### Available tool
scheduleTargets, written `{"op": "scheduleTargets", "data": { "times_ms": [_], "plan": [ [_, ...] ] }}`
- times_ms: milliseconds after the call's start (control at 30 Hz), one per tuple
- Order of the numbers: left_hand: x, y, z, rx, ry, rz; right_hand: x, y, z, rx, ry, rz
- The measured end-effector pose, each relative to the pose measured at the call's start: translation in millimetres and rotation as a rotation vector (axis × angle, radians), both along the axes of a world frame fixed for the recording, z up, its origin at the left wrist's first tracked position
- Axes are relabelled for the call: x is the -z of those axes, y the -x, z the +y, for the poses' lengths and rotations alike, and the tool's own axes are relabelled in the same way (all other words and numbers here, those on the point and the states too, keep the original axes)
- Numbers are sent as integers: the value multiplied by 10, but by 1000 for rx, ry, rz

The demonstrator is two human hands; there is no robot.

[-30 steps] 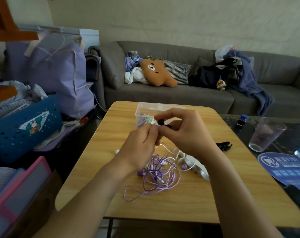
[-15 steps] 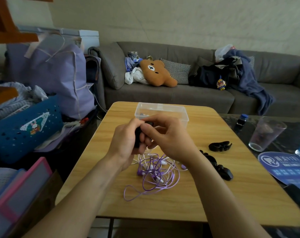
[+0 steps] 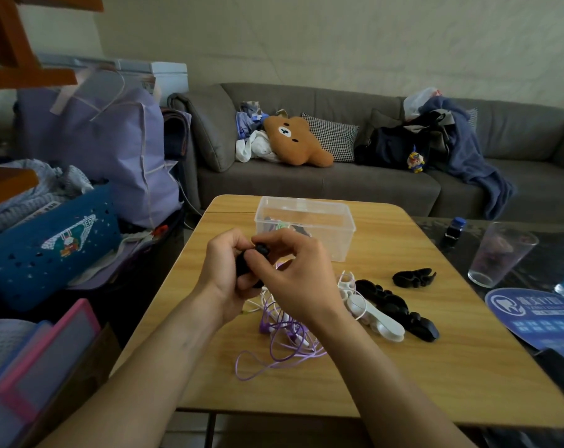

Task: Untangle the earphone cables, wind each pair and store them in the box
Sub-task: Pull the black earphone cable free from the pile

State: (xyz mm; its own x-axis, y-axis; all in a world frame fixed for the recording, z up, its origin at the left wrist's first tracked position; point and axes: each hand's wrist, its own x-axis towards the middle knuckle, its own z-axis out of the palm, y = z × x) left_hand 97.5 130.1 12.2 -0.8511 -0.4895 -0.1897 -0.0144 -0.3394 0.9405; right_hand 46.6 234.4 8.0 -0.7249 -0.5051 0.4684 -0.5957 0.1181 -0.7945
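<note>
**Black winder held in both hands above tangled earphone cables**

Fingers of the left hand (image 3: 224, 273) are curled round a small black winder (image 3: 249, 262), which is held above the middle of the tabletop (image 3: 435, 367). Its rounded top is pinched by the thumb and fingers of the right hand (image 3: 293, 276), so that both hands are pressed together around it. What exactly is wound on the piece cannot be told, as most of it is hidden by the hands.

Directly below the hands, a tangle of purple and white earphone cables (image 3: 284, 341) is spread on the tabletop, with one purple loop trailing toward the near left. Just to the right of the tangle a white winder (image 3: 376, 318) is laid, and a long black winder (image 3: 400, 310) is laid touching its right side. A smaller black clip (image 3: 413, 277) is seen farther right, apart from these.

Beyond the hands, toward the far edge, a clear plastic box (image 3: 306, 218) is stood upright with its top open; some dark and green items are seen inside it. An empty glass (image 3: 500, 253) is stood off the right edge, on a darker surface, and a grey sofa (image 3: 355, 185) is seen beyond.
</note>
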Motion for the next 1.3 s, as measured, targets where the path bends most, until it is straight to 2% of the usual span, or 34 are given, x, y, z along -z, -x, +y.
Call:
{"op": "scheduleTargets", "data": {
  "times_ms": [233,333,467,533,633,733,833,967,1067,1133,1200,1300],
  "plan": [
    [-3,26,23,35,57,-47,19,63,17,13,84,-164],
    [25,18,-36,90,47,-65,60,110,37,-3,44,-180],
    [45,27,-109,135,197,13,45,185,86,-60,10,-228],
    [52,12,-165,254,210,81,23,235,132,-116,11,-293],
    [58,-49,-290,492,108,152,-5,344,259,-209,-22,-344],
    [70,-57,-338,613,92,175,-36,427,416,-366,-17,-367],
    [72,15,-251,568,169,164,-42,433,519,-398,29,-367],
    [54,154,-9,406,213,232,-25,425,584,-303,143,-343],
    [23,257,238,298,88,270,-15,450,631,-218,267,-368],
    [-1,299,357,334,-1,268,-19,467,687,-196,328,-409],
    [-4,319,406,372,14,287,-40,474,743,-189,327,-413],
    [32,371,499,296,130,278,-48,497,798,-135,255,-352]
  ]
}}
